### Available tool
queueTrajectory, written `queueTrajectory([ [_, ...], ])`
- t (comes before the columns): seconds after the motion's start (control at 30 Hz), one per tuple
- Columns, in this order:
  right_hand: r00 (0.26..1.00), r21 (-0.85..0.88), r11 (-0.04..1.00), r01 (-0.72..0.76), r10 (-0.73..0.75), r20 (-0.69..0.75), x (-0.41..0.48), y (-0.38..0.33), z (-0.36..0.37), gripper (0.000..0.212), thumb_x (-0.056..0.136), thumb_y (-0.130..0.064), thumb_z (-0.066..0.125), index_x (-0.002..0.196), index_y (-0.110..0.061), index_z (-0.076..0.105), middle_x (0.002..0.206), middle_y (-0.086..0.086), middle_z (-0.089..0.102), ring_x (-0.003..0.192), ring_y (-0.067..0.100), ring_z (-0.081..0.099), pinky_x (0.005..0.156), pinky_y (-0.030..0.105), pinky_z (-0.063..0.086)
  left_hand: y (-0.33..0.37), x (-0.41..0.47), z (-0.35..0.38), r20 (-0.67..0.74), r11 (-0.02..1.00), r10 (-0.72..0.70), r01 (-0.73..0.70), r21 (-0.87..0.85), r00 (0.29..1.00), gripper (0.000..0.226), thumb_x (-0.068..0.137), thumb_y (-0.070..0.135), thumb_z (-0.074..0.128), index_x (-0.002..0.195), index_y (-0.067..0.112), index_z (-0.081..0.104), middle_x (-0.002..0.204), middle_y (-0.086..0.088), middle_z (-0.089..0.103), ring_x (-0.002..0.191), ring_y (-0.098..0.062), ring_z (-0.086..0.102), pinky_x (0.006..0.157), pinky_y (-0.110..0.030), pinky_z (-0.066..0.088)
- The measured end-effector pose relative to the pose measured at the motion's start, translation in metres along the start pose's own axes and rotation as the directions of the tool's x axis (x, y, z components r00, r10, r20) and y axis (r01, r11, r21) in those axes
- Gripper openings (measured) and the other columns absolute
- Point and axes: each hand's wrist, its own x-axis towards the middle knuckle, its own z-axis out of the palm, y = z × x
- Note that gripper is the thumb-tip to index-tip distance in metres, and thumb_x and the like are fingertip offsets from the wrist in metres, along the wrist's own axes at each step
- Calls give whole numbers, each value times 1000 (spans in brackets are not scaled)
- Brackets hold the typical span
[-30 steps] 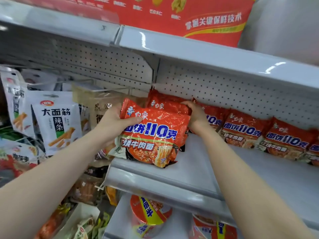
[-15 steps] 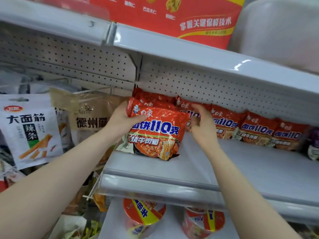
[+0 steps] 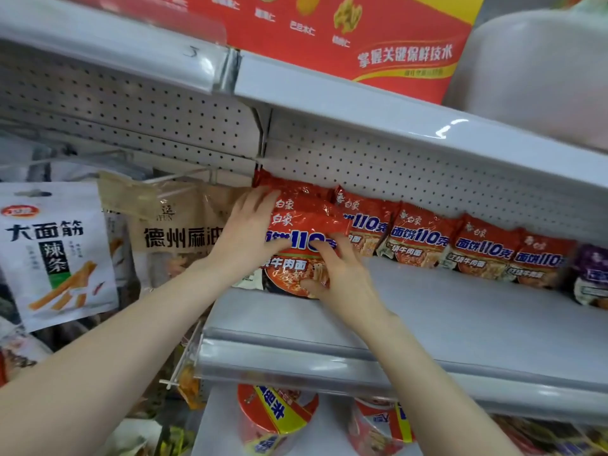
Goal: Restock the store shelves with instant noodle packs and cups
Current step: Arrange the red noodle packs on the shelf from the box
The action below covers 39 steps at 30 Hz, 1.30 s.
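Observation:
A red instant noodle pack (image 3: 304, 225) leans at the far left end of the grey shelf (image 3: 460, 324), against another red pack behind it. My left hand (image 3: 246, 235) lies flat on the pack's left side with fingers spread. My right hand (image 3: 339, 274) presses on its lower right front, fingers apart. A row of several matching red packs (image 3: 418, 238) stands along the perforated back wall to the right. Two red noodle cups (image 3: 276, 419) sit on the shelf below.
Snack bags hang on hooks at the left: a white one (image 3: 56, 255) and a tan one (image 3: 177, 232). A purple pack (image 3: 589, 274) ends the row at the right. A red carton (image 3: 378, 37) stands on the upper shelf.
The pack has gone from tilted near the shelf's front back to the wall. My right hand came from behind it onto its front; my left hand flattened on it.

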Motion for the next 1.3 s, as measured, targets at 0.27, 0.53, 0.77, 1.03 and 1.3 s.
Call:
queueTrajectory([
  [0.27,1000,-84,996,-9,12,25,4,-10,-4,75,85,-34,74,149,-25,36,158,7,22,135,35,40,106,38,39,0,-25,6,385,885,195,-331,327,902,81,89,34,68,155,21,23,164,-4,9,151,-27,-1,121,-41,4],
  [0.53,998,-63,998,-13,17,66,23,-5,4,80,85,-29,76,151,-22,33,156,13,23,122,37,53,98,39,45,-3,-18,17,249,890,257,-329,317,934,87,66,21,88,142,17,47,154,-7,37,145,-32,27,115,-44,26],
  [0.77,999,-56,998,-3,5,39,42,-1,15,85,79,-21,82,149,-21,34,157,15,19,114,41,58,96,43,49,-6,-7,25,202,876,260,-319,362,944,88,48,20,95,127,13,57,142,-11,48,139,-39,38,107,-49,39],
  [1.03,1000,-44,999,-8,7,-7,43,1,25,85,75,-18,84,147,-16,39,156,20,21,118,47,54,96,48,50,-3,0,24,221,863,217,-293,413,951,89,53,22,94,132,14,52,146,-12,41,144,-39,27,111,-51,33],
  [1.3,995,-51,996,-69,65,-72,2,0,4,71,86,-17,74,148,-15,39,159,18,23,130,41,47,100,47,46,14,-15,7,241,928,199,-261,264,950,74,79,27,78,144,19,42,156,-8,27,148,-33,16,116,-50,27],
])
